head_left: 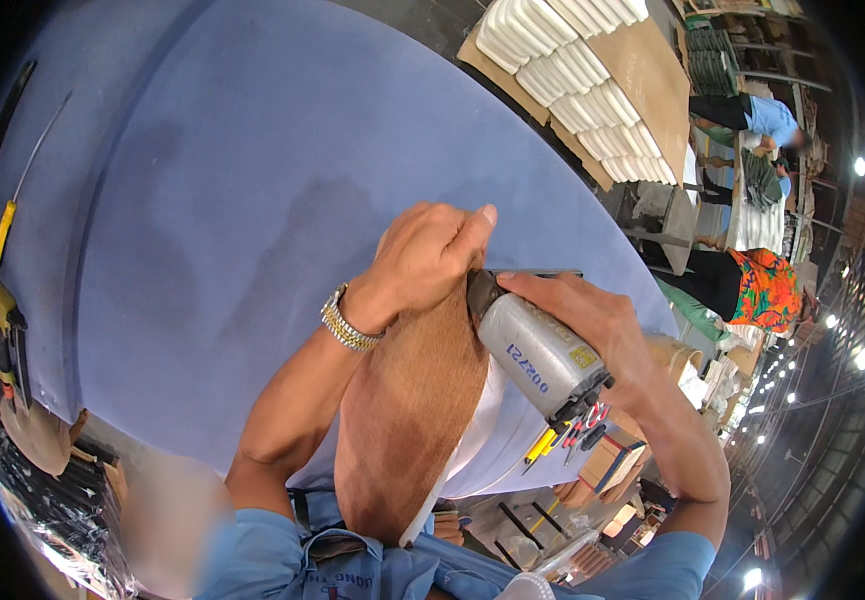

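Left hand [425,252] is gripping the brown pad [413,410] at its far end; right hand [591,322] is clamping a silver stapler [541,358], nose at that edge. Pad is sitting between shirt [268,545] and blue tabletop [223,190]. Probably fastening the cover; next move likely calling for firm tension, square nose.

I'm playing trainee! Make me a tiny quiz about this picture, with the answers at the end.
1. Which hand holds the silver tool?
2. True or false: the left hand touches the brown piece.
3. The long screwdriver at the left has a handle that is: A) red, B) yellow, C) green.

Key:
1. The right hand.
2. True.
3. B.
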### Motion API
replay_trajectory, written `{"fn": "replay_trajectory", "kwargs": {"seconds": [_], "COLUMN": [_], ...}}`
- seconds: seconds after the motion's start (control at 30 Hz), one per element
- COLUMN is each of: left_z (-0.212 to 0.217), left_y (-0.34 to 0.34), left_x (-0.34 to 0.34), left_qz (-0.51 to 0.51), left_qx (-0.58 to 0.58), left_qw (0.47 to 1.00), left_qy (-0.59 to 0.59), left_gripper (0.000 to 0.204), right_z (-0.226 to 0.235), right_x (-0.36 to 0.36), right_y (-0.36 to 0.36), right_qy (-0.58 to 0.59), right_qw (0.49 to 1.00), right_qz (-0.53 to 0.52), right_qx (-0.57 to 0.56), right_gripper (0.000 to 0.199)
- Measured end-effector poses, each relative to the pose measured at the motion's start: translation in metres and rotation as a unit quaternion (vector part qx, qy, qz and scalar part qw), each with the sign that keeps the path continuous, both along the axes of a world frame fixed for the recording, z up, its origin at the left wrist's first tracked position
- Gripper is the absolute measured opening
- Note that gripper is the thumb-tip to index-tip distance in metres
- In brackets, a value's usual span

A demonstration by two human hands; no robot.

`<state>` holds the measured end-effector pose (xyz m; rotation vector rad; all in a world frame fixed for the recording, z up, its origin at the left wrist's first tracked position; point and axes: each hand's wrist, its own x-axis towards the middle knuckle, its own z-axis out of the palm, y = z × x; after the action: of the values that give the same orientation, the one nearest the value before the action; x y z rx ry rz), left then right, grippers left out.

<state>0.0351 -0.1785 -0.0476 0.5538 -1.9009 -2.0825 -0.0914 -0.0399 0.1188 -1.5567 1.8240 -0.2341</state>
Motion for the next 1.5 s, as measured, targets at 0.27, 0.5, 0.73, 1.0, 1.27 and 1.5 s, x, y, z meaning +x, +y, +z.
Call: {"fn": "replay_trajectory", "kwargs": {"seconds": [0.27,0.5,0.73,1.0,1.27,1.5], "left_z": [0.003,-0.005,0.044,0.090,0.268,0.233], "left_y": [-0.005,-0.019,-0.002,0.011,0.114,0.189], "left_x": [0.002,0.010,0.046,0.061,0.169,0.218], "left_qz": [-0.001,-0.047,0.087,0.121,0.197,0.241], "left_qx": [-0.003,0.051,-0.120,-0.237,-0.329,-0.421], "left_qw": [1.000,0.998,0.969,0.930,0.923,0.862], "left_qy": [0.003,-0.009,-0.200,-0.252,0.036,0.148], "left_gripper": [0.067,0.067,0.063,0.050,0.053,0.062], "right_z": [0.006,0.012,-0.086,-0.240,-0.122,0.059], "right_x": [0.002,0.019,0.035,0.111,0.097,0.123], "right_y": [-0.004,0.028,0.151,0.267,0.245,0.157], "right_qy": [0.012,0.018,0.155,0.116,-0.083,-0.123], "right_qw": [1.000,0.995,0.930,0.874,0.819,0.761], "right_qz": [0.005,-0.043,-0.330,-0.451,-0.495,-0.324], "right_qx": [-0.007,-0.089,-0.031,-0.138,-0.280,-0.548], "right_gripper": [0.087,0.090,0.075,0.077,0.045,0.039]}}
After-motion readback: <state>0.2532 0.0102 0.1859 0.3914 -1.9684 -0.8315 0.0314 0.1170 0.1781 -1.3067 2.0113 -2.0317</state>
